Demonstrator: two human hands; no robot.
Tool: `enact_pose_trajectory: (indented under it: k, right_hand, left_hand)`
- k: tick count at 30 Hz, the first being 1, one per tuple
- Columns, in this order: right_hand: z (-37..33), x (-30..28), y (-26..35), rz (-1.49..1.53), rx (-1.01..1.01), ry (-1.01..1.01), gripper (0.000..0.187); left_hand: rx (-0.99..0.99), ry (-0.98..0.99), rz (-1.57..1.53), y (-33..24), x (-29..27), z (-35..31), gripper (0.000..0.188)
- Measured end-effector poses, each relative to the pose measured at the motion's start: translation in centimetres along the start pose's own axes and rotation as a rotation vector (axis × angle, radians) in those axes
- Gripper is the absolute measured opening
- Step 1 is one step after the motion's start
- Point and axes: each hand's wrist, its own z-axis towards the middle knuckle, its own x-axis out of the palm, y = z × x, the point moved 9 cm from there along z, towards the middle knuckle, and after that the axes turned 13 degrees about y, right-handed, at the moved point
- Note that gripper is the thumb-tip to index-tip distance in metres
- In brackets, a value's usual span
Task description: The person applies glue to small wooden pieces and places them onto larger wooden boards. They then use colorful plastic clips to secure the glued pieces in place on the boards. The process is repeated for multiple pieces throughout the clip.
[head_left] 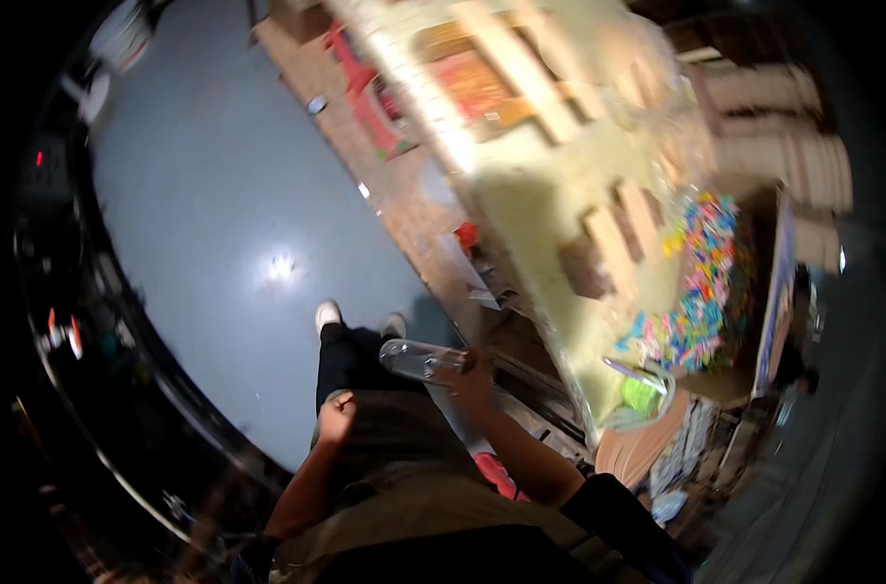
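Your right hand [474, 378] is closed around one end of a clear, round-ended object [414, 360], which is held in front of your legs, beside the worktable [521, 209]. Your left hand [337, 417] is curled into a fist near your waist; contents cannot be determined. Small multicoloured pieces [710, 282] lie on the table's right side.

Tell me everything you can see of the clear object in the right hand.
The clear object is long and see-through, with a rounded end and small bright glints; it looks like plastic or glass. It lies roughly sideways in the picture, its rounded end to the left and its other end gripped and partly covered by the right hand. It is held up in front of the body, overlapping the dark trousers in view. Blur hides whether it contains anything.
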Motion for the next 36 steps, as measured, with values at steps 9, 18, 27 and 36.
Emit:
enact_pose_trajectory:
  k: [9,18,27,36]
  right_hand:
    - [12.9,-7.6,-17.4,0.808,0.418,-0.415,0.034]
    - [32.5,-16.3,-21.8,0.696,0.181,-0.664,0.045]
    - [40.6,-16.6,-23.0,0.023,0.437,-0.809,0.072]
    - [46.1,-19.2,-23.7,-0.495,0.229,-0.785,0.068]
  left_hand:
    - [-0.131,0.031,-0.001,9.0,7.1,-0.9,0.019]
    - [-0.247,0.084,-0.081,14.9,9.4,-1.7,0.017]
    - [-0.595,0.202,-0.576,13.3,11.6,-0.6,0.021]
    - [-0.515,0.286,-0.718,13.6,12.0,-0.2,0.022]
